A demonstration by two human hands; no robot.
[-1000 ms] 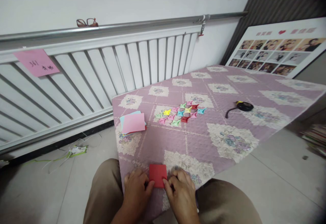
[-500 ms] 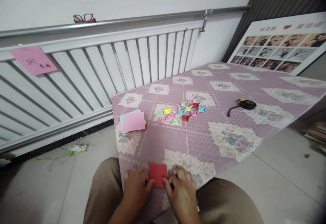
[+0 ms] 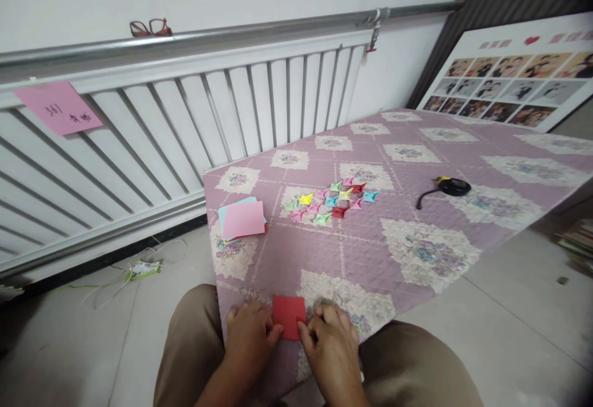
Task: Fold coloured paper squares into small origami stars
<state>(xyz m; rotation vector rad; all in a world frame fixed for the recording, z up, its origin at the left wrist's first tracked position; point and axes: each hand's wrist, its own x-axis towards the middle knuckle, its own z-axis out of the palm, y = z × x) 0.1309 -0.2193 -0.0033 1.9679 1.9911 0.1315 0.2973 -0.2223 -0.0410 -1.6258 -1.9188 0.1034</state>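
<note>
A small square of red origami paper point(image 3: 288, 317) lies flat near the front corner of the cloth-covered table. My left hand point(image 3: 251, 331) rests at its left side, fingers curled, with the thumb at the lower left edge of the paper. On the other side, my right hand point(image 3: 332, 337) has its thumb and bent forefinger closed at the paper's lower right edge. Both hands lie low on the tablecloth, and the undersides of their fingers are hidden. Beyond them sit several small folded paper pieces point(image 3: 332, 201) in pink, green, blue, yellow and red, arranged in rows.
A stack of coloured paper sheets point(image 3: 243, 219), pink on top, lies at the table's left. A black tape measure point(image 3: 453, 186) with a strap is on the right. Behind stand a white radiator point(image 3: 278, 98) and a photo board point(image 3: 519, 79). A power strip point(image 3: 146, 269) lies on the floor.
The view has shifted very slightly. Both hands and the red paper keep almost the same positions.
</note>
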